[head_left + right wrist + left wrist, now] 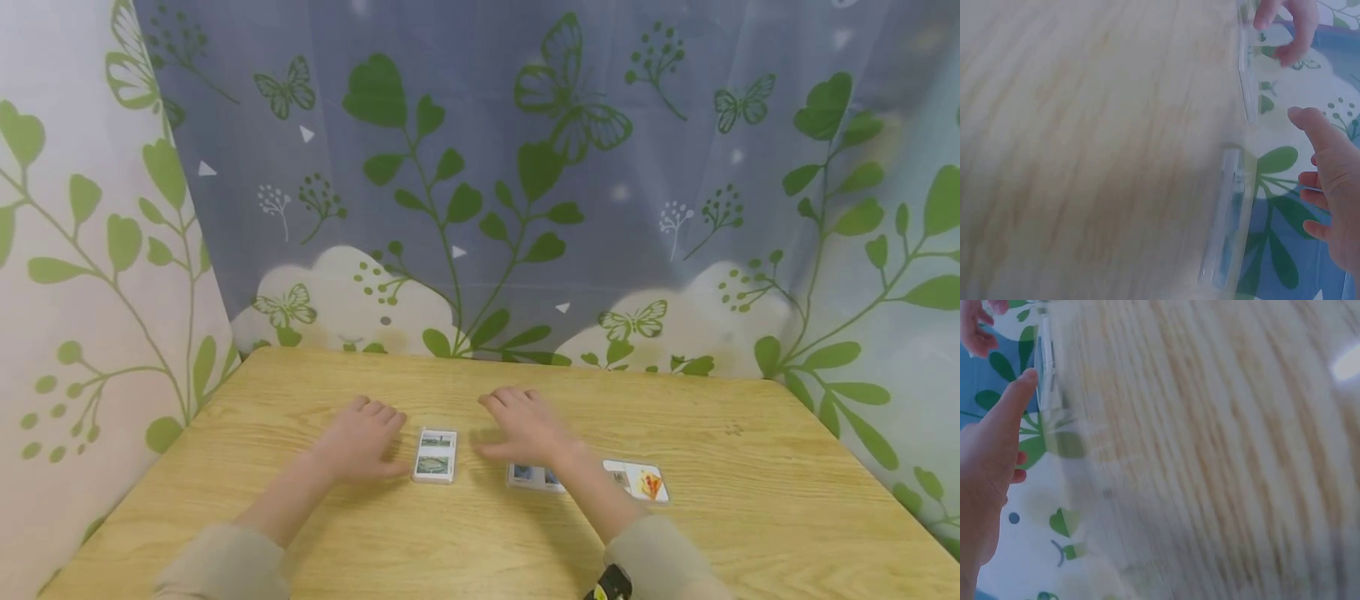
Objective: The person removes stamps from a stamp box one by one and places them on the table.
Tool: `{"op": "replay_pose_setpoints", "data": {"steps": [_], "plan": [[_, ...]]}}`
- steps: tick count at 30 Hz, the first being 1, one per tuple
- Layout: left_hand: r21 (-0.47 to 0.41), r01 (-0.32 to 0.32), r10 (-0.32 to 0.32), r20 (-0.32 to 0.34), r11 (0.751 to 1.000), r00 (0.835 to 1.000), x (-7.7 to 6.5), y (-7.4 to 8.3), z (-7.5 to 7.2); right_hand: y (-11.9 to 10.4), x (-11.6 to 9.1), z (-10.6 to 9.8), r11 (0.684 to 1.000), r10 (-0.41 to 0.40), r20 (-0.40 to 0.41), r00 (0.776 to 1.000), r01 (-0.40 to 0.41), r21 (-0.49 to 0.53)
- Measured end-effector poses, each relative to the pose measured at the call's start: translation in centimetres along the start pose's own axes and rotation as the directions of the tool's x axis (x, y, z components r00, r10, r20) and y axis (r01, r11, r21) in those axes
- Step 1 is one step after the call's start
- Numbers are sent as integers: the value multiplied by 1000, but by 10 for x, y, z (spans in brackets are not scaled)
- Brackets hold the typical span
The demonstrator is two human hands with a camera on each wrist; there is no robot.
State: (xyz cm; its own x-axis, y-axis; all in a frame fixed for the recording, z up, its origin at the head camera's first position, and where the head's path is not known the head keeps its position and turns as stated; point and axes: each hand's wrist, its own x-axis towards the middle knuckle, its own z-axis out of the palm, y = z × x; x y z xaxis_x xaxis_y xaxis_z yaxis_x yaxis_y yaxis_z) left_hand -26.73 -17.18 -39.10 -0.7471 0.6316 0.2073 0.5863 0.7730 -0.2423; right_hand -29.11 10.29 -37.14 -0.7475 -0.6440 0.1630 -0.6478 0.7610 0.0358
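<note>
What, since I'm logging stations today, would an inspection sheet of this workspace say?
Surface: wood-grain table
Job's things: left card, middle card and right card, lying apart; the middle one partly hidden in the head view
Clutter: nothing seen
Hands: left hand, thumb beside the left card, contact unclear; right hand near the middle card; neither holds anything
Cables: nothing seen
Surroundings: patterned curtain behind and to both sides

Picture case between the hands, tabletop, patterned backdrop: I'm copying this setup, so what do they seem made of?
Picture case: probably clear, rigid plastic with a glossy finish, from its see-through-looking rim.
Tabletop: wood or printed laminate, smooth, going by its grain and glare.
Patterned backdrop: likely thin fabric, possibly plastic sheeting; soft folds and faint sheen show.
</note>
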Motion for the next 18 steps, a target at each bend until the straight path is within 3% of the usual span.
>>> {"op": "replay_pose_setpoints", "data": {"steps": [6,11,18], "plan": [[38,-50,51,-46,998,998,5,2,6,-11,8,5,997,-72,1,997,72,-38],[17,-17,17,15,1000,1000,8,5,8,-18,13,11,996,-75,1,997,75,-52],[-32,16,-13,98,999,995,10,7,10,-27,20,15,996,-81,61,995,83,-31]]}}
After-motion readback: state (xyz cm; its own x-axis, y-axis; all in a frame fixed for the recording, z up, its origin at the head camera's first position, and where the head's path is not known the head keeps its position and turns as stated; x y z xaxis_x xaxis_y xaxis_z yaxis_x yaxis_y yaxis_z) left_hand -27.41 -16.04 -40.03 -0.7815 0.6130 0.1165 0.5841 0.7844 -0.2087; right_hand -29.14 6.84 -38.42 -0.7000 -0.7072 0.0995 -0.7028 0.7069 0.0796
